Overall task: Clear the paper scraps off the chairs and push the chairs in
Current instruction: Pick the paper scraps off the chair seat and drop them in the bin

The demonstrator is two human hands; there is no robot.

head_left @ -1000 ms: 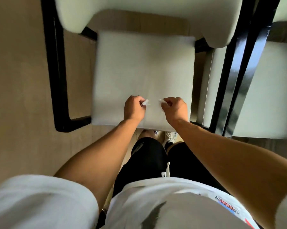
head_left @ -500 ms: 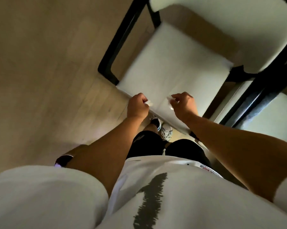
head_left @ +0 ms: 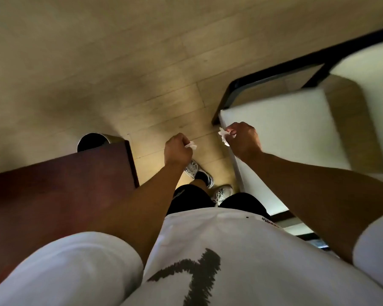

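Each hand is closed around a scrap of paper. The left hand (head_left: 177, 149) is curled into a loose fist over the floor (head_left: 97, 62), with a small white scrap (head_left: 191, 145) poking out on its thumb side. The right hand (head_left: 243, 139) pinches a larger crumpled scrap (head_left: 223, 134) between thumb and fingertips, just over the front corner of the chair (head_left: 285, 133).

The scraps look thin, soft and creased, with ragged edges. They likely weigh next to nothing, so a light pinch should hold them, though a loose piece could flutter away if dropped from a height. Squeezing them into the palm would probably be the safest way to carry them.

The chair has a pale, flat, square seat cushion that looks like matte fabric, set in a slim black frame with a glossy finish. What shows of the seat bears no more scraps. It will likely be far heavier than the paper and stiff enough to be pushed by its frame or back; the smooth plank floor should let it slide.

To the left stands a dark reddish-brown tabletop (head_left: 60, 186) with a squared corner. Just beyond its far edge is a round bin (head_left: 93, 141) with a dark opening and a metallic rim, a likely place for the scraps.
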